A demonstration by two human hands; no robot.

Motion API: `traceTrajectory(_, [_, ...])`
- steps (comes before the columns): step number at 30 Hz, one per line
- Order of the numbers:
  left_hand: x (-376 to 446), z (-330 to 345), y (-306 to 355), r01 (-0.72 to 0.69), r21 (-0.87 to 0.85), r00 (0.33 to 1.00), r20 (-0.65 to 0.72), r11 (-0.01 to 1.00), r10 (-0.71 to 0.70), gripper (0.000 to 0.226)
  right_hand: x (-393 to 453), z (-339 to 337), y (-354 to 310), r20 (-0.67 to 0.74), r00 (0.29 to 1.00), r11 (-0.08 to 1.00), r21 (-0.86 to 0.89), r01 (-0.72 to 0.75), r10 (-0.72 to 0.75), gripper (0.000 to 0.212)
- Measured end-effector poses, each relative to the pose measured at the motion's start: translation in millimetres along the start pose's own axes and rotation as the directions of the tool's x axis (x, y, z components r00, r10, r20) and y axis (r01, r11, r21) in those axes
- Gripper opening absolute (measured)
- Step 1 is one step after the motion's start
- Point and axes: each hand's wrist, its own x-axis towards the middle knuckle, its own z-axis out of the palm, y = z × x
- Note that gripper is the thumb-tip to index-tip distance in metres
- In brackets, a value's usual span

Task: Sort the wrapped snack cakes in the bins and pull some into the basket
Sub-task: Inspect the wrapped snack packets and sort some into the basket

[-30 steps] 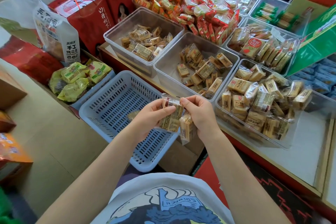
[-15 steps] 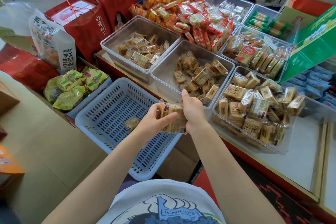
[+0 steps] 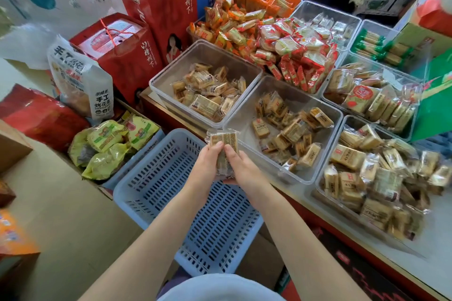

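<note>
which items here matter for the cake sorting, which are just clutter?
Job: snack cakes held by left hand and right hand; blue basket; clear bins.
Clutter: red boxes; green packets; white bag.

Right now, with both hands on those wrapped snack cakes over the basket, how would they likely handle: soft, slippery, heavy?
The wrapped snack cakes are probably light, since thumbs and fingers alone hold them. The glossy clear film looks slippery, so a loose stack might slide apart. The cake inside looks soft and could dent under a hard squeeze above the blue basket.
</note>
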Motion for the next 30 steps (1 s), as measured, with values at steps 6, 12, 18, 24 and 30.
traceTrajectory(6, [81.1,-35.6,37.5,-0.131,0.375,0.988,-0.029,0.918,0.152,0.071,64.2,7.7,-31.1,-0.134,0.99,0.999,-0.011,0.043,-0.044,0.044])
traceTrajectory(12, [165.4,-79.8,55.8,-0.265,0.924,0.895,0.129,0.277,0.427,0.065,144.9,-0.3,-70.4,-0.366,0.921,0.979,-0.195,0.064,-0.133,0.052])
traceTrajectory(18, [219.2,-99.8,46.6,-0.221,0.975,0.928,0.2,0.033,0.314,0.083,242.2,-4.9,-95.8,-0.354,0.83,0.704,-0.707,0.063,-0.43,0.077])
traceTrajectory(24, [230.0,-104.2,29.2,-0.248,0.969,0.889,0.218,0.023,0.403,0.086,293.6,-12.0,-79.8,-0.239,0.883,0.429,-0.902,-0.047,-0.405,0.081])
traceTrajectory(30, [233.6,-104.3,27.1,-0.258,0.966,0.883,0.221,0.035,0.415,0.075,336.2,-16.9,-97.5,-0.324,0.881,0.438,-0.885,-0.154,-0.344,0.075])
